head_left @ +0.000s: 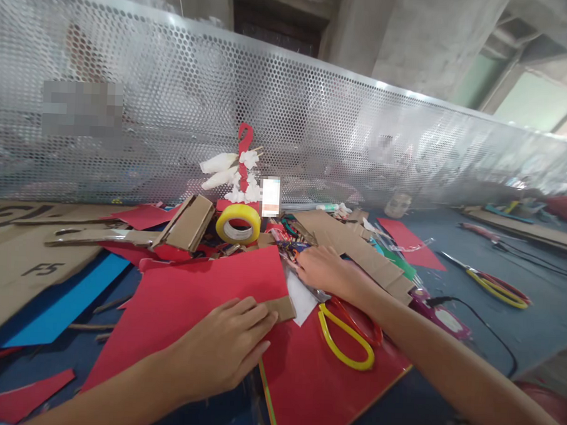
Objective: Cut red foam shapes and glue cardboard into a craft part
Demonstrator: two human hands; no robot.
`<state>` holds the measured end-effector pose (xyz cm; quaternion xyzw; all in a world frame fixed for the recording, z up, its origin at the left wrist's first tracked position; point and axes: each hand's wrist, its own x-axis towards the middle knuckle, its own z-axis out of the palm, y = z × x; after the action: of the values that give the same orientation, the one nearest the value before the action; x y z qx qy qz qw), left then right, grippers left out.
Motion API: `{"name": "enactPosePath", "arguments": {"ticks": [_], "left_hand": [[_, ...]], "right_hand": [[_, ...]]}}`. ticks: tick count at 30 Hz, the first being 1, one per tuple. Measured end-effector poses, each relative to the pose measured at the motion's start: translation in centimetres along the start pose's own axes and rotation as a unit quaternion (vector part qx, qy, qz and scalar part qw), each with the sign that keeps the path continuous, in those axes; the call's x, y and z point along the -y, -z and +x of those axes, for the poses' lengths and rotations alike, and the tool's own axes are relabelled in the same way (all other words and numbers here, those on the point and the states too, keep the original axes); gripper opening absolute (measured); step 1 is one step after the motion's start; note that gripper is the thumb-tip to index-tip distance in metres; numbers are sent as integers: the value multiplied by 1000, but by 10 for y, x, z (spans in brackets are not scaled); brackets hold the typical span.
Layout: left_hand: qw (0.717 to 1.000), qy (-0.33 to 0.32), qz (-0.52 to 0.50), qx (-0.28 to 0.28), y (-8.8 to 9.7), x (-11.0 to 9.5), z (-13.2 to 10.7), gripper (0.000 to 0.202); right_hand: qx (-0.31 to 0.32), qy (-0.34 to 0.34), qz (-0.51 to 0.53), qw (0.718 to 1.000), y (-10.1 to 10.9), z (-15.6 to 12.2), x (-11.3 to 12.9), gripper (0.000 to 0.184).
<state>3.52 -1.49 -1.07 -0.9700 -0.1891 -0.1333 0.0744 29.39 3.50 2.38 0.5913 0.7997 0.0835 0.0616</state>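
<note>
My left hand (pixel 231 342) is closed on a small strip of brown cardboard (pixel 283 309), above a large sheet of red paper (pixel 204 297). My right hand (pixel 325 269) reaches into a jumble of pens and small scraps (pixel 294 245); its fingers curl downward, and whatever they hold is hidden. Under my right forearm lies a pair of scissors (pixel 348 347) with one yellow and one red handle loop, resting on another red sheet (pixel 323 389). A white paper scrap (pixel 301 298) lies between my two hands.
A roll of yellow tape (pixel 238 224) stands behind the red paper. Beyond it is a red and white craft figure (pixel 243 167) before a perforated metal panel (pixel 287 119). Cardboard (pixel 27 270) covers the left side. More scissors (pixel 491 285) and a purple corded device (pixel 441 313) lie at right.
</note>
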Motion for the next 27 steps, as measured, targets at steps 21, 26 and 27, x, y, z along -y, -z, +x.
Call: {"name": "enactPosePath", "arguments": {"ticks": [21,26,27], "left_hand": [[999,23,-38,7,-1,-1,2,42],[999,27,-20,12,0,-4,3,42],[999,27,-13,12,-1,-6,3,42]], "right_hand": [[95,140,675,718,24,5,-17,26],[137,194,707,666,12,16,-8,24],[119,199,696,679,11,15,-7,21]]}}
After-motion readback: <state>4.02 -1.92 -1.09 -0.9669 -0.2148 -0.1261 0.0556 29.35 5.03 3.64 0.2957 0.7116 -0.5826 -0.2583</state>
